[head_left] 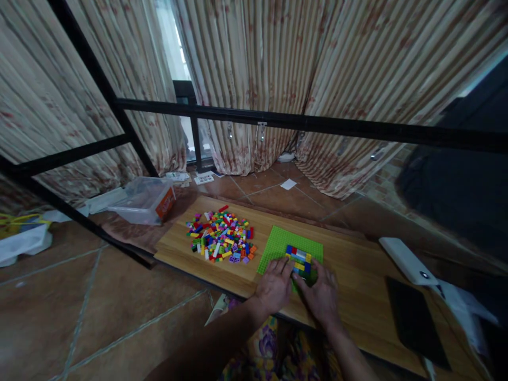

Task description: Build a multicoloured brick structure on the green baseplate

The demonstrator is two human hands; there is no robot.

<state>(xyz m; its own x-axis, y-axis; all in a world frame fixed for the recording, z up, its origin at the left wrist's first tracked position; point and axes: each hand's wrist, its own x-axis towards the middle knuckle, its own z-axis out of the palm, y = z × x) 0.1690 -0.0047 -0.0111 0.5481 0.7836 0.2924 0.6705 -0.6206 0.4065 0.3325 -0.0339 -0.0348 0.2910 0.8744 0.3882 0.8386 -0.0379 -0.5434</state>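
Setting: tiled floor, striped curtains (325, 63) behind a black metal frame (301, 124); work takes place on a low wooden board (357, 275).
Baseplate: green baseplate (286, 243) lies flat near the board's front edge, right of centre.
Assembly: small multicoloured brick build (299, 259) stands on the baseplate's near half, touching both hands.
Left hand: left hand (274, 286) rests palm down on the baseplate's near left corner, fingers loosely spread, fingertips against the build.
Right hand: right hand (322, 293) curls over the build's right side; whether it pinches a brick cannot be told.
Supply: loose brick pile (221, 236) lies on the board left of the baseplate, apart from it.
Procedure note: judged best practice is to steady the baseplate with the left hand, align studs squarely, then press straight down.
Surroundings: clear plastic box (145, 200) on the floor; white device (407, 259) and dark tablet (415, 320) at the board's right.
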